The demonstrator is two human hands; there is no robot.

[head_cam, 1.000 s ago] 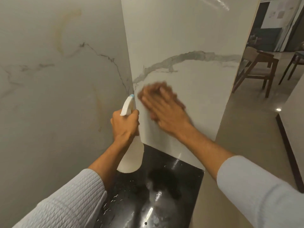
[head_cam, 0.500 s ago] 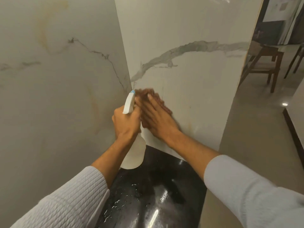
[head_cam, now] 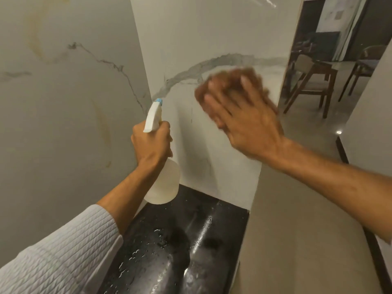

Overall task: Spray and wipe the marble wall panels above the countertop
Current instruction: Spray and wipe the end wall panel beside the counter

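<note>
Marble panel (head_cam: 214, 32): spreads left of and below the cloth (head_cam: 233, 75).
Right hand (head_cam: 248, 124): nearer; fingers flat, pressing cloth to panel.
Left hand (head_cam: 151, 143): grip curled round spray bottle (head_cam: 163, 183).

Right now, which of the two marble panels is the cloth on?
The right-hand panel with the broad grey vein; the right hand presses the brown cloth there. The left panel has thin dark veins.

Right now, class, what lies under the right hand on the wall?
A brown cloth, pressed against the marble panel. Its edge shows above and left of the right hand. The hand covers the rest of the cloth, and motion blur hides its texture.
</note>
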